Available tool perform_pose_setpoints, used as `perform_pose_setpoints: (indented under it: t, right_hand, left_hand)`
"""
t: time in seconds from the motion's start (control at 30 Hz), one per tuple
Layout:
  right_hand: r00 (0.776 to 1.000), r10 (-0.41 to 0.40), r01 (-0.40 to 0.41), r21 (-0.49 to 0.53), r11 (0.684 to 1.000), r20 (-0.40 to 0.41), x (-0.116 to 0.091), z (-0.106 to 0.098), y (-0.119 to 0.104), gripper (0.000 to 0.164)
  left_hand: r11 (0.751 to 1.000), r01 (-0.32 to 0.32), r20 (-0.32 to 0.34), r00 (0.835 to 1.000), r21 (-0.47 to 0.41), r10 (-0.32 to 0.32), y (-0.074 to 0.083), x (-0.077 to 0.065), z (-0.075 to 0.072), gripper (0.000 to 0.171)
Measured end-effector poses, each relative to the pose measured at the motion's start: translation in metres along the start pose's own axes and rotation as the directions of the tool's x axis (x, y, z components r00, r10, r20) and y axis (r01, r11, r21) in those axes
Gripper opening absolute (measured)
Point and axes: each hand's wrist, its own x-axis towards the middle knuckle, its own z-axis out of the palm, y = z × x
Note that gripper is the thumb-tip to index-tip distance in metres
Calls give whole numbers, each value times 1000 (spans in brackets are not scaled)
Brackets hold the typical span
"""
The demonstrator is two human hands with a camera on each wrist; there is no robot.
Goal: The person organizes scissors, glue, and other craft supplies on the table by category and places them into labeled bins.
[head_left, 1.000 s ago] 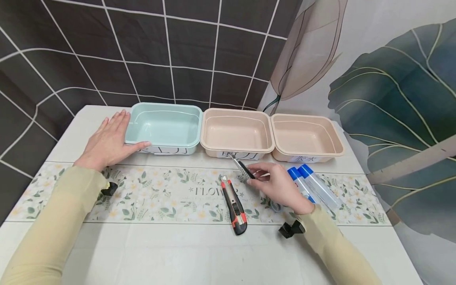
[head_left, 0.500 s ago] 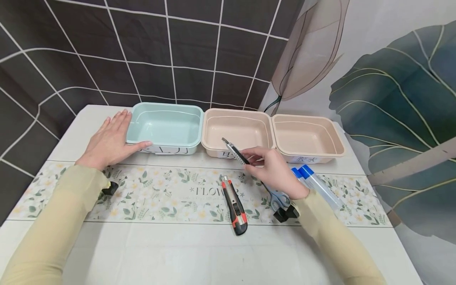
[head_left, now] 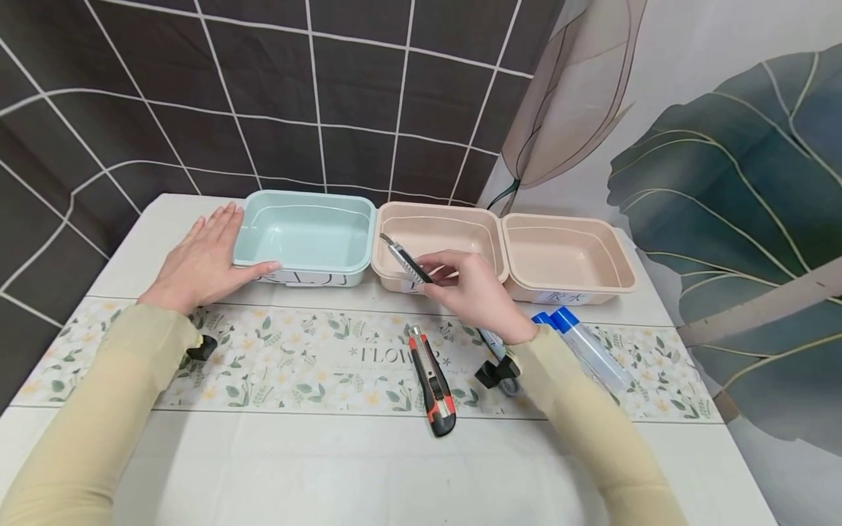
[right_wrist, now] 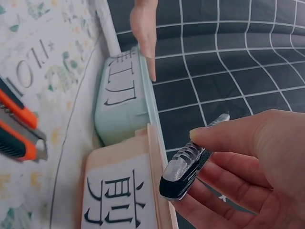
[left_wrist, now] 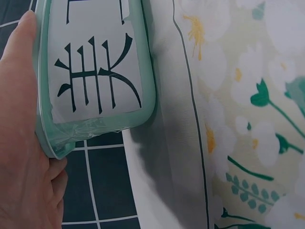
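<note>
My right hand [head_left: 476,296] pinches a small silver-and-black utility knife [head_left: 404,261] between thumb and fingers, over the front of the middle beige box [head_left: 460,237]. Its narrow tip points up and left, toward the teal box [head_left: 309,237]. In the right wrist view the ribbed silver side of this knife shows beneath the thumb. My left hand [head_left: 197,259] rests against the left end of the teal box, fingers straight, thumb along the front rim. A second utility knife [head_left: 433,383], red and black, lies on the table. Scissors lie partly hidden under my right wrist.
Another beige box [head_left: 566,252] stands at the right end of the row. The boxes have white labels with large characters on their fronts. Clear bottles [head_left: 598,351] with blue caps lie by the right forearm. A dark gridded cloth [head_left: 355,88] hangs behind the table.
My right hand has lifted the silver-and-black utility knife and carried it left and away from me, from above the floral strip to the middle box. The left hand stays in place.
</note>
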Motion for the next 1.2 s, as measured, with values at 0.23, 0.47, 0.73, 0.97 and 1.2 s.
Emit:
perform_pose_setpoints:
  t: [0.23,0.47,0.73,0.97,1.2]
  right_hand:
    - [999,-41,42,-26,999,5,23,7,-4,33]
    - [997,-63,62,18,998,46,49,16,-10,31]
    - [996,-68,66,38,997,51,76,29,-19,34]
    - [997,-48,43,72,996,58,104,42,-30,35]
    - [990,-69,67,19,998,120,136,64,-30,36]
  left_hand:
    - [1000,-5,2,1000,-6,5,0,-1,-1,114]
    - [1000,6,13,1000,-9,-6,0,-2,-1,115]
    - [1000,-1,6,1000,-17,1,0,-2,0,115]
    - [1000,-7,-5,1000,-14,6,0,-1,0,115]
    - [1000,7,5,1000,-13,-7,-1,0,1,115]
